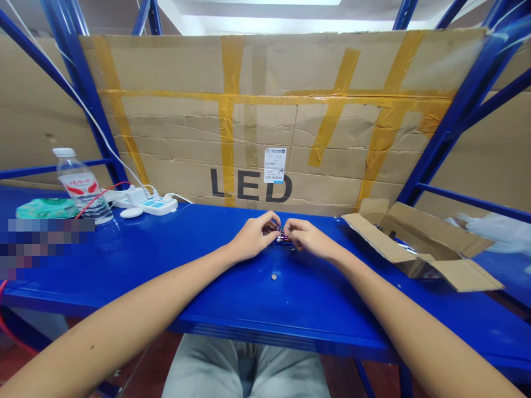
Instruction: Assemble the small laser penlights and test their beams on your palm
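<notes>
Blue steel shelf point(357, 315) | hands point(254, 239) point(310, 239) meet, pinching small metallic part point(282, 237)

Small shiny metal part point(282, 236), pink and silver, seemingly cylindrical, partly hidden from view

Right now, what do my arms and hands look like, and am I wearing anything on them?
The left hand and right hand are bare, no gloves or rings showing. The left forearm and right forearm have no sleeves or watch. Pale grey trousers show below.
</notes>
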A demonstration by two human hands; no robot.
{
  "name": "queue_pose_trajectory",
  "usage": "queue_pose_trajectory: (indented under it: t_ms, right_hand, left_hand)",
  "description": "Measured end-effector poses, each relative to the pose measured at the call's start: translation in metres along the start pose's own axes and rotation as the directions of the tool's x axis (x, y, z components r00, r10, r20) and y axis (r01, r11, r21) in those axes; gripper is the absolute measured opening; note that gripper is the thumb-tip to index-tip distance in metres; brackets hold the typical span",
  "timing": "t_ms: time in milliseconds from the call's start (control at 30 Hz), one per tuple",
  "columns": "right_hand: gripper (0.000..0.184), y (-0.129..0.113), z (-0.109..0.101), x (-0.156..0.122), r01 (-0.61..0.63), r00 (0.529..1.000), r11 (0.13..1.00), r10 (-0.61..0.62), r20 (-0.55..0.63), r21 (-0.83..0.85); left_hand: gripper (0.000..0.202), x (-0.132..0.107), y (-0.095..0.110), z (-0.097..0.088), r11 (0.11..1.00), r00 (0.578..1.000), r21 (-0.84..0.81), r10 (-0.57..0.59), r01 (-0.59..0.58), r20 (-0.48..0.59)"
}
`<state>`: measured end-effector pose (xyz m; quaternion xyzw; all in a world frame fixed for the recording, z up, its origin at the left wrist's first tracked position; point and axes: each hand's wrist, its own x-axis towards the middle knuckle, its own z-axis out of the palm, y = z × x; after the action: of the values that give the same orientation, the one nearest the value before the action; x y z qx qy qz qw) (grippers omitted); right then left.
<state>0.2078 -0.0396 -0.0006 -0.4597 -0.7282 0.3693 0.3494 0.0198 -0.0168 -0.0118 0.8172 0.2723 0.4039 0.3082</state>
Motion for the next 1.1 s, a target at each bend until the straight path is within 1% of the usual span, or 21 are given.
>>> queue_pose_trajectory:
  t_ms: [67, 133, 167, 267, 333, 400, 500, 567, 733, 800, 867, 933, 1000, 1100]
  right_hand:
    - [0.005, -0.004, 0.000, -0.003, 0.084, 0.995, 0.987, -0.090, -0.038, -0.137]
    - [0.011, -0.007, -0.001, -0.005, 0.142, 0.985, 0.957, -0.163, -0.062, -0.253]
    - [0.014, -0.008, -0.001, -0.006, 0.157, 0.980, 0.944, -0.185, -0.069, -0.289]
    - [0.018, -0.007, -0.001, -0.007, 0.203, 0.967, 0.920, -0.241, -0.078, -0.335]
    - [0.016, -0.006, 0.000, -0.006, 0.241, 0.959, 0.908, -0.278, -0.061, -0.344]
    - [0.011, -0.004, 0.001, -0.006, 0.280, 0.949, 0.891, -0.312, -0.036, -0.358]
    - [0.009, -0.003, 0.002, -0.005, 0.324, 0.936, 0.870, -0.352, -0.008, -0.373]
    - [0.008, -0.004, 0.001, -0.005, 0.332, 0.933, 0.862, -0.361, -0.002, -0.384]
    - [0.005, -0.004, -0.010, -0.005, 0.307, 0.934, 0.847, -0.355, -0.031, -0.434]
    - [0.005, -0.005, -0.014, -0.006, 0.283, 0.937, 0.850, -0.343, -0.059, -0.445]
    - [0.006, -0.005, -0.016, -0.007, 0.267, 0.941, 0.850, -0.333, -0.068, -0.454]
    - [0.007, -0.005, -0.014, -0.007, 0.266, 0.945, 0.848, -0.324, -0.050, -0.459]
    - [0.005, -0.004, -0.010, -0.007, 0.277, 0.947, 0.847, -0.319, -0.018, -0.454]
    - [0.002, 0.000, -0.003, -0.005, 0.289, 0.948, 0.858, -0.319, 0.001, -0.425]
  left_hand:
    - [0.019, -0.001, 0.002, 0.000, 0.994, 0.997, 0.079, 0.071, -0.071, 0.000]
    - [0.022, -0.002, 0.003, -0.001, 0.984, 0.994, 0.140, 0.110, -0.108, -0.006]
    - [0.020, -0.002, 0.004, -0.002, 0.976, 0.992, 0.174, 0.129, -0.127, 0.002]
    - [0.010, -0.002, 0.003, -0.004, 0.943, 0.981, 0.273, 0.183, -0.193, 0.061]
    - [0.009, -0.002, 0.001, -0.004, 0.923, 0.973, 0.307, 0.213, -0.231, 0.090]
    - [0.009, -0.002, -0.002, -0.004, 0.910, 0.967, 0.328, 0.237, -0.254, 0.092]
    - [0.007, -0.002, -0.006, -0.002, 0.901, 0.967, 0.350, 0.240, -0.255, 0.087]
    - [0.007, -0.001, -0.007, -0.002, 0.898, 0.969, 0.365, 0.230, -0.247, 0.091]
    - [0.009, 0.000, 0.002, -0.007, 0.887, 0.979, 0.414, 0.189, -0.205, 0.080]
    - [0.008, -0.001, 0.007, -0.008, 0.907, 0.985, 0.384, 0.161, -0.175, 0.068]
    - [0.009, -0.002, 0.010, -0.007, 0.945, 0.990, 0.298, 0.130, -0.138, 0.045]
    - [0.013, -0.002, 0.010, -0.005, 0.976, 0.996, 0.198, 0.087, -0.091, 0.029]
    - [0.016, -0.003, 0.010, -0.001, 0.993, 0.999, 0.114, 0.026, -0.031, 0.037]
    - [0.012, -0.003, 0.008, 0.002, 0.998, 0.997, 0.005, -0.060, 0.060, 0.055]
